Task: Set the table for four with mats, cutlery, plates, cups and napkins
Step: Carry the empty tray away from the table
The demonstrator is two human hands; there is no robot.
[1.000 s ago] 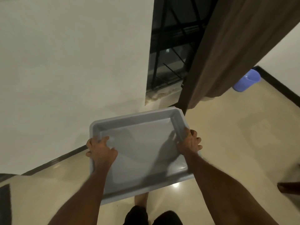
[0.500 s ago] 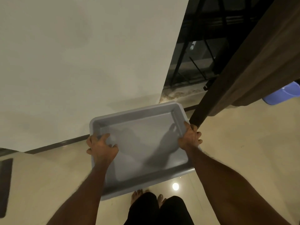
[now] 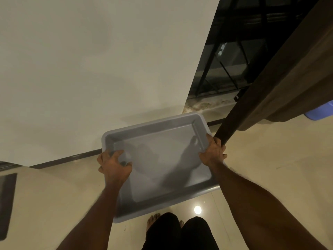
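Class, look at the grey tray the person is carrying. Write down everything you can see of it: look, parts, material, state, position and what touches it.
The grey tray is a shallow rectangular tub with rounded corners, a raised rim and sloping inner walls. It looks like smooth plastic. Nothing lies in it; only shadows of the hands fall on its flat base. It is held roughly level above the cream floor, near the wall. The left hand grips its left rim, and the right hand grips its right rim, fingers curled over the edges.
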